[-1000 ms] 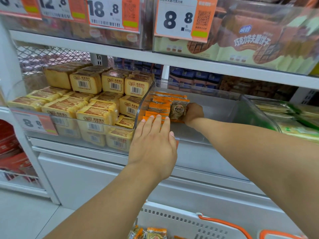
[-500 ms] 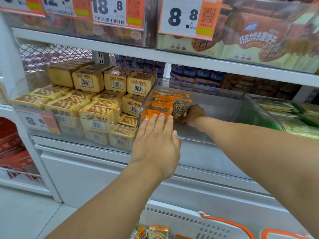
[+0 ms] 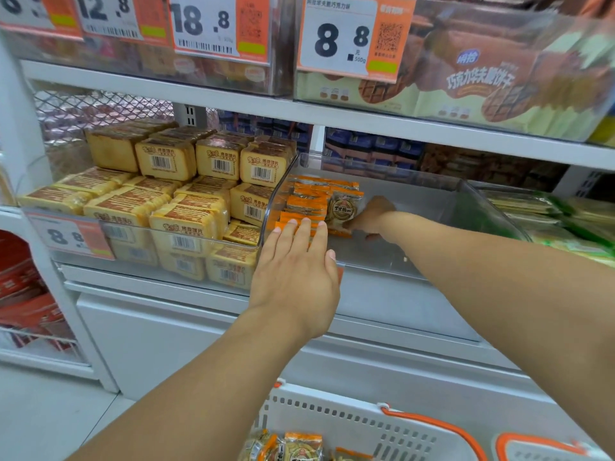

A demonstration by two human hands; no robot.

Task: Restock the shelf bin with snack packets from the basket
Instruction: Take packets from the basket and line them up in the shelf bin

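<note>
Left hand [image 3: 294, 261] flat, fingers straight on the bin [image 3: 432, 207] front; right hand [image 3: 374, 216] pinches an orange packet [image 3: 342, 207] inside. Tag [image 3: 346, 38] above reads 8.8.

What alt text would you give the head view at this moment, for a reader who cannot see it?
A person's right hand reaches into a clear shelf bin and sets an orange snack packet against a row of the same packets, while the left hand lies flat over the bin's front edge. Below, a white basket with orange handles holds more packets.
</note>
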